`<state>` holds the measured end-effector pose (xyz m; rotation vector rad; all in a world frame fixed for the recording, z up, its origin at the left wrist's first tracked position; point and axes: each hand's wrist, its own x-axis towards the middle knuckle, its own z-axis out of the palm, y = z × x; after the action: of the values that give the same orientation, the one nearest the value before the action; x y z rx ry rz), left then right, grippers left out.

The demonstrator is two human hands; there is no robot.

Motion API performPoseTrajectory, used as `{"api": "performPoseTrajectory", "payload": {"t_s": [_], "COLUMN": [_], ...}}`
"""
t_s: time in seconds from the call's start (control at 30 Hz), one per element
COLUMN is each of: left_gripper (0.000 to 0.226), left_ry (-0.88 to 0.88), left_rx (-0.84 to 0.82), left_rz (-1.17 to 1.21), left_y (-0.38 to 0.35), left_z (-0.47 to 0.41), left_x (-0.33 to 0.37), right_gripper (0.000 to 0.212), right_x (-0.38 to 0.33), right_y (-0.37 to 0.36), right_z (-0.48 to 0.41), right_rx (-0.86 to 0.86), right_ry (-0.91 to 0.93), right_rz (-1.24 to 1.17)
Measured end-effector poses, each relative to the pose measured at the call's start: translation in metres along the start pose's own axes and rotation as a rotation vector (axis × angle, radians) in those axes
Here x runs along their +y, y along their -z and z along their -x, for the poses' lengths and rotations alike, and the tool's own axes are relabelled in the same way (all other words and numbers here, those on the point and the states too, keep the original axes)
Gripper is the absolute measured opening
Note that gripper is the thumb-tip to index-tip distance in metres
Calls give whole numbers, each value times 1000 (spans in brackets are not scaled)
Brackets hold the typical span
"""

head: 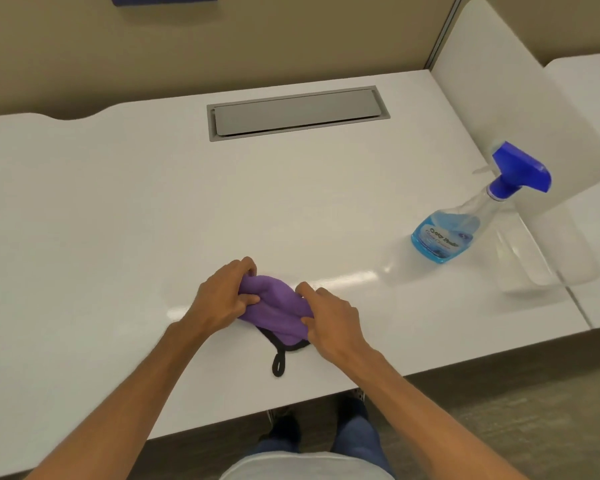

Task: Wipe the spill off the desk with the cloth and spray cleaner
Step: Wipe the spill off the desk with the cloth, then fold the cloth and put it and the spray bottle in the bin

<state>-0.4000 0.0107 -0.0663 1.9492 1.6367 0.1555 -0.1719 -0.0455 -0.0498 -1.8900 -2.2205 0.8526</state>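
While both hands grip cloth (278, 306), white desk (118, 209) glossy.

Beyond the grip, a glossy white desk top (118, 202) carries a grey rectangular metal cable hatch (297, 112) below a beige partition wall (257, 39), a white rounded side divider (499, 98) stands to its right, and grey-brown flooring (499, 410) lies below.
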Motion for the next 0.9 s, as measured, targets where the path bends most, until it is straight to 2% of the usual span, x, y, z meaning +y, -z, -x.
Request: {"api": "performPoseTrajectory", "payload": {"t_s": [0.1, 0.2, 0.27, 0.4, 0.53, 0.63, 0.7, 0.77, 0.9], "left_gripper": [37, 31, 28, 42, 45, 49, 54, 59, 56], "left_ry": [14, 10, -1, -72, -164, -222, -262, -292, -393], "left_rx": [115, 201, 231, 230, 139, 82, 32, -19, -8], "left_rz": [83, 170, 214, 236, 159, 115, 62, 18, -10], "left_y": [-2, -3, -8, -23, -37, -46, -53, -60, -72], "left_z": [15, 22, 22, 18, 8, -2, -8, -13, -30], "left_x": [18, 52, 80, 148, 211, 250, 274, 299, 349], "right_gripper": [44, 42, 40, 35, 33, 45, 37, 34, 45], "right_x": [17, 39, 55, 83, 117, 144, 164, 184, 226], "right_y": [15, 36, 51, 78, 108, 130, 144, 159, 196], "right_z": [10, 21, 28, 44, 69, 87, 97, 104, 113], "right_rx": [95, 281, 405, 569, 708, 712, 756, 826, 803], "right_ry": [19, -30, -47, -54, -31, -25, -14, 0, 23], "right_rz": [-130, -363, -382, -281, -47, -23, -62, 65, 330]}}
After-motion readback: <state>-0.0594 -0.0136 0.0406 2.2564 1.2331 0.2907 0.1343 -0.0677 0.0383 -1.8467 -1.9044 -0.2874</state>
